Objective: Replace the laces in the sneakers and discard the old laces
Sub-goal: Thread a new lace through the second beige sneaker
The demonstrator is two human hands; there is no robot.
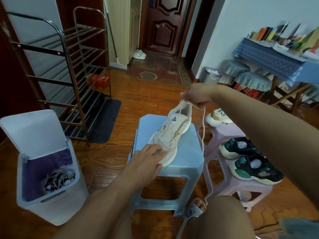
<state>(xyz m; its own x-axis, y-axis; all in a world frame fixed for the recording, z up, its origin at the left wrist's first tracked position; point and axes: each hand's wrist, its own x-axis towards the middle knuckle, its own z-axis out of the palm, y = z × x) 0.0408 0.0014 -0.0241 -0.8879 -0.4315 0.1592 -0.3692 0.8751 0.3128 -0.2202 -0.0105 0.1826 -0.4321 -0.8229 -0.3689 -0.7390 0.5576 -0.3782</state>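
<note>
White plastic bin [51, 195] at near left, lid up, old laces [59, 176] already inside. Left hand [146, 157] pressing flat-fingered on the toe of the beige sneaker [170, 135] atop the blue stool [181, 163]. Best kept pinned while drawing evenly, no jerks. Right hand [196, 95] farther off above the heel, pinching the lace [203, 128], loose end dangling right.

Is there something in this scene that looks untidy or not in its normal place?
Nothing is damaged or spilled. The beige sneaker rests on the blue stool, not the floor, and its lace dangles loose from the right hand. That fits relacing.
</note>
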